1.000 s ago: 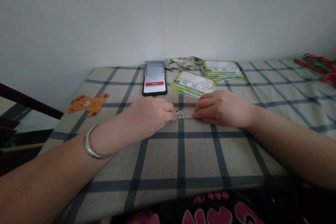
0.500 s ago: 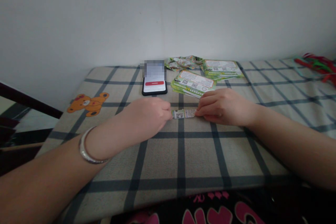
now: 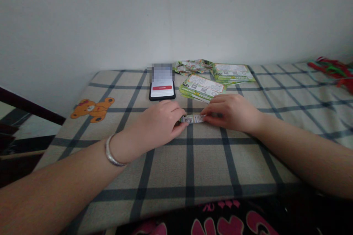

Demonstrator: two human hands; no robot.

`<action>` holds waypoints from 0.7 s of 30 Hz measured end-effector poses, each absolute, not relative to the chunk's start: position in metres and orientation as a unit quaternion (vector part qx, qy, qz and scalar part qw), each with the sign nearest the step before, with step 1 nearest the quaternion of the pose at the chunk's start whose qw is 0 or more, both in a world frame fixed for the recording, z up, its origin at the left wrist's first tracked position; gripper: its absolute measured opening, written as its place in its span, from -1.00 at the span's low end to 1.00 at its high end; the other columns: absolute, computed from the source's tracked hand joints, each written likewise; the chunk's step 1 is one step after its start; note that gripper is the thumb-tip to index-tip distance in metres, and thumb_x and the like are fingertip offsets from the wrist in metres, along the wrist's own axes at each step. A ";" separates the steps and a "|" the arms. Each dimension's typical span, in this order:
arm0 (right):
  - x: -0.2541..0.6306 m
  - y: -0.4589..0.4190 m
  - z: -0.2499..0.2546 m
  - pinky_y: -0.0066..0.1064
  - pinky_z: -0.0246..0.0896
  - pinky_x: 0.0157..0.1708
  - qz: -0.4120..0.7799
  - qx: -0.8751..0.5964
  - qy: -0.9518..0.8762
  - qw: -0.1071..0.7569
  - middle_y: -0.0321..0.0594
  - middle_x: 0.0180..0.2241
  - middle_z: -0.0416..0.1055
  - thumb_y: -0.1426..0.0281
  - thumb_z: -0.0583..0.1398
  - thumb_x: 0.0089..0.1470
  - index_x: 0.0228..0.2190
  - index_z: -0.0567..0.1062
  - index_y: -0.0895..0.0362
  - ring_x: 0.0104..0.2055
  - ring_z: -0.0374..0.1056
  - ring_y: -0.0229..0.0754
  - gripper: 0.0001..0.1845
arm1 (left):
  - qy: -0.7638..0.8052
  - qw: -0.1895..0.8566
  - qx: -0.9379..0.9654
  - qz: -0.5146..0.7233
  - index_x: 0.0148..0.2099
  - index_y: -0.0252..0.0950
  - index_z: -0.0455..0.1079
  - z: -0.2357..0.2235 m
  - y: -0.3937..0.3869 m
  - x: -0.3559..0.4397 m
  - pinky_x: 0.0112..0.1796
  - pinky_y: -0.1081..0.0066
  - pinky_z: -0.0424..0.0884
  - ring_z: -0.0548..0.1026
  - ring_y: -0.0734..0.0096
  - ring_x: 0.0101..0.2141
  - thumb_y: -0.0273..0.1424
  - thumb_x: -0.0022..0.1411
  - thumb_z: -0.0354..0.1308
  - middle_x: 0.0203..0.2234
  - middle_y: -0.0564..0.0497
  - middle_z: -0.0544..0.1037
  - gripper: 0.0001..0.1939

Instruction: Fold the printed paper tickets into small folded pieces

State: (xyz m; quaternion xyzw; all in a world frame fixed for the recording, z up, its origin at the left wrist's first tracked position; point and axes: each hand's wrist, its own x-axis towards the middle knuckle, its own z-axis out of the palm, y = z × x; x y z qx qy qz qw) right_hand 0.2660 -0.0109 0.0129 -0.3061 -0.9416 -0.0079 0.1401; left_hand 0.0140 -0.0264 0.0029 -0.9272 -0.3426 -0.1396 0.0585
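We have our left hand (image 3: 162,124) and right hand (image 3: 231,113) nearly closed, fingertips pinching opposite ends of a small paper strip (image 3: 194,119) just above or on the worktop (image 3: 171,169); we can't tell which. Beyond the strip lie our phone (image 3: 162,91) and a fanned stack of leaflets (image 3: 203,87).

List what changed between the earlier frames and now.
Left hand and bracelet shifted right since the last frame; its thumb and fingers now show apart around the paper strip's left end. Right hand stayed roughly put at the other end; phone unmoved.
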 end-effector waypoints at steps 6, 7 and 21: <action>0.262 -0.009 0.006 -0.36 0.12 -0.34 -0.010 -0.321 -0.932 0.170 -0.21 -0.40 0.49 0.19 0.18 0.20 -0.27 0.61 0.10 -0.32 0.38 -0.16 -0.72 | -0.363 0.033 -0.919 -0.150 -0.14 -0.37 0.45 -0.001 -0.027 0.017 -0.13 0.22 0.40 0.42 0.19 -0.17 -0.27 0.31 0.12 -0.26 -0.10 0.49 -0.75; 0.261 -0.010 0.005 -0.35 0.14 -0.32 -0.014 -0.321 -0.932 0.167 -0.20 -0.37 0.49 0.17 0.18 0.19 -0.24 0.60 0.11 -0.29 0.38 -0.14 -0.70 | -0.367 0.027 -0.917 -0.153 -0.13 -0.36 0.45 -0.001 -0.027 0.017 -0.12 0.21 0.40 0.42 0.19 -0.17 -0.27 0.31 0.13 -0.25 -0.09 0.49 -0.76; 0.249 -0.017 0.002 -0.34 0.17 -0.26 -0.011 -0.328 -0.924 0.196 -0.18 -0.32 0.47 0.27 0.21 0.12 -0.25 0.51 0.15 -0.24 0.37 -0.11 -0.78 | -0.376 -0.014 -0.902 -0.212 -0.04 -0.36 0.35 -0.004 -0.027 0.020 -0.12 0.23 0.38 0.43 0.22 -0.15 -0.37 0.20 0.25 -0.21 -0.06 0.50 -0.69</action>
